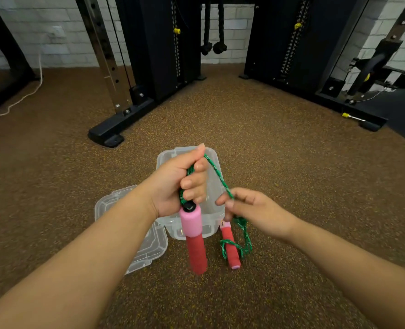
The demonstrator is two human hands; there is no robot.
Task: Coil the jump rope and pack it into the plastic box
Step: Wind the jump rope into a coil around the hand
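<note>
Above a clear plastic box (170,224) sitting open on the speckled brown floor (291,186), the left hand (180,184) is gripping a bunch of green rope (216,172), its fingers curled round several gathered strands with the thumb pointing up and away. One pink and red handle (194,238) is hanging straight down from the bottom of that fist, its black cap just under the little finger and its red end dangling in front of the box's near wall. From the top of the fist a single strand is arching over to the right and sloping down to the right hand (251,210), which is pinching it between thumb and fingertips, the other fingers loosely bent.

Below the right hand the rope is dropping to the floor and lying in a loose tangle around the second handle (230,245), which is resting on the floor just to the right of the box, pink tip pointing near. I cannot tell whether any rope is lying inside the box, as the left hand is covering much of its opening.

To the left of the box its clear lid (154,245) is lying flat on the floor, partly hidden by the left forearm. Farther back, black gym machine frames (149,55) are standing against a white brick wall (42,32), and a pale cable (18,100) is trailing across the floor at far left.
</note>
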